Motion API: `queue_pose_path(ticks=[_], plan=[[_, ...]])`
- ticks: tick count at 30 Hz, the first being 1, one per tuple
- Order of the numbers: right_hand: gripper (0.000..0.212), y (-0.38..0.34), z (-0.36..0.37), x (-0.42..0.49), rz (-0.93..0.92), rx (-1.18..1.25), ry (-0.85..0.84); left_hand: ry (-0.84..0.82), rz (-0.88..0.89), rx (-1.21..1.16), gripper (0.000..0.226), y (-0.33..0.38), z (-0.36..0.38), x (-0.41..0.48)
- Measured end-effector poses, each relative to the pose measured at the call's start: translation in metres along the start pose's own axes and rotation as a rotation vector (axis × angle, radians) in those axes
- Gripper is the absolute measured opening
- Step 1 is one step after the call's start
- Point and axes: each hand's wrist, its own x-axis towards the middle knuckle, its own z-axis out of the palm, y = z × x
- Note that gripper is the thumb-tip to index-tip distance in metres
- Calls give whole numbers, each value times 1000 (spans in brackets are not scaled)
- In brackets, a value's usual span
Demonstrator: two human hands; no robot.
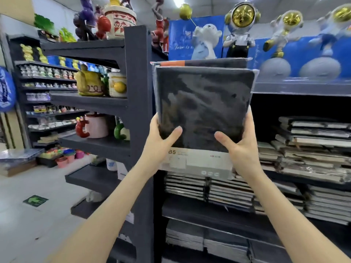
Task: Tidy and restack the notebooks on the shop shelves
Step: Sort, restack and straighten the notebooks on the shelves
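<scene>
1. Shop shelving of dark metal fills the view, with a thick upright post (138, 92) just left of the left hand.
2. Both hands hold up a bundle of notebooks (205, 103) at about top-shelf height. It stands upright with its front cover facing the camera.
3. The front notebook is black and sealed in glossy plastic wrap. A pale paper band (193, 160) marked "B5" runs across its bottom edge, between the two wrists.
4. Behind it, another notebook shows an orange strip (171, 63) along its top edge.
5. The left hand (161, 133) grips the lower left edge, with the thumb pressed flat on the cover and the fingers curled round behind.
6. The right hand (239, 145) grips the lower right edge in the same way, thumb on the front and fingers wrapped round the side.
7. Directly below the hands, a flat stack of notebooks (209, 188) lies on a shelf. More packs (199, 242) lie on the shelf under that.
8. To the right of the right hand sits an untidy, slanting pile of notebooks (311, 145).
9. Above the hands, astronaut figurines (241, 29) and a white bear figurine (205, 40) stand on the top shelf.
10. Left of the left hand, a pink mug (96, 126) sits on a side shelf.
</scene>
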Motion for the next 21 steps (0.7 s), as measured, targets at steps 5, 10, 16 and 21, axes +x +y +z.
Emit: queue_pose_path(ticks=[5, 10, 16, 21], plan=[[86, 33, 8, 26, 8, -25, -2, -14, 51, -52, 67, -21, 7, 45], [87, 57, 9, 40, 17, -70, 45, -51, 53, -53, 67, -43, 11, 77], [87, 85, 9, 47, 40, -126, 44, -80, -5, -76, 80, -73, 15, 92], [87, 104, 14, 41, 69, -157, 56, -53, -36, -75, 87, -93, 19, 94]])
